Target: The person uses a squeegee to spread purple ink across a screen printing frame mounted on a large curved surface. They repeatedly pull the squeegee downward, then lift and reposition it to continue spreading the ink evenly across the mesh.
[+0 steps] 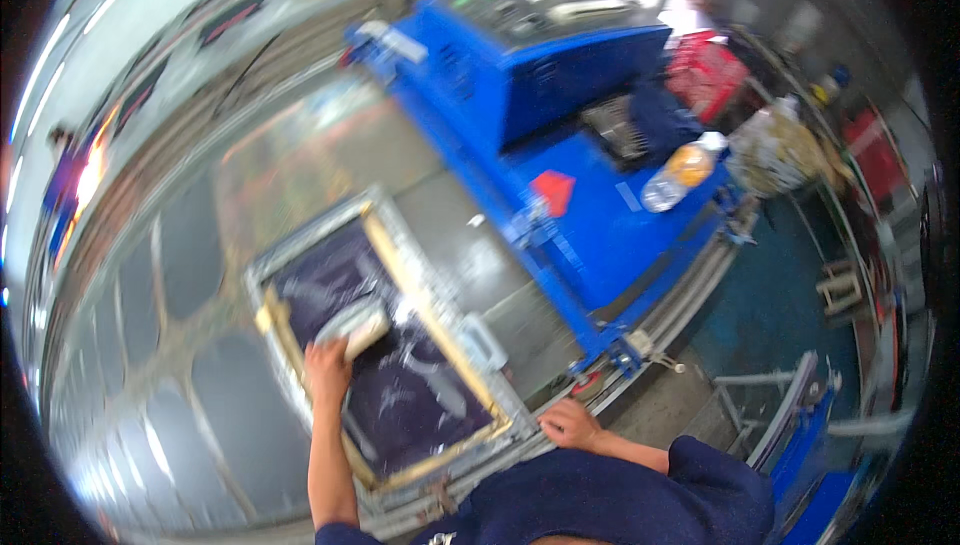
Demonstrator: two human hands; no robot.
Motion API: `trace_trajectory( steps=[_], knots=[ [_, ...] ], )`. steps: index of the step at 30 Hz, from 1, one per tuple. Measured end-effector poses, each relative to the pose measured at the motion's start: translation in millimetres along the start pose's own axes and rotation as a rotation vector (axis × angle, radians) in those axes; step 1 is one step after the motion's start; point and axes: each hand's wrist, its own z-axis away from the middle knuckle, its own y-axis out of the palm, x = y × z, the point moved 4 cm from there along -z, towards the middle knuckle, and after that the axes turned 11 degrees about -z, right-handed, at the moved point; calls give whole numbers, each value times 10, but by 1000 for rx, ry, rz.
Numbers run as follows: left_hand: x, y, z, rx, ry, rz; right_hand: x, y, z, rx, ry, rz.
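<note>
A printing screen [388,195] lies flat on the long table, its grey metal frame edged inside with yellowish tape. Dark mesh [400,425] fills the frame, with pale wet-looking smears on it. My left hand [328,370] is closed around the end of a squeegee [365,327], a short pale block that rests on or just above the mesh, left of its middle. At the near right corner of the frame, my right hand [568,425] has its fingers curled, touching or close to the frame edge. What those fingers hold, if anything, is hidden. The picture is blurred.
To the right stands a blue machine carriage [600,245] bearing a bottle [685,173] of orange liquid and a red scrap [553,192]. Dark rounded panels [240,400] cover the table at left. A metal rail [690,285] runs along its near edge.
</note>
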Motion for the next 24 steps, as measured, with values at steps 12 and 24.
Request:
trace_trajectory(
  steps=[12, 24],
  knots=[
    [-84, -431, -246, -67, -83, -10, -228, -3130, -1957, -1145, 113, 347],
    [-304, -707, 22, 47, -62, 54, -944, -3623, -2205, -1030, -28, -70]
  ],
)
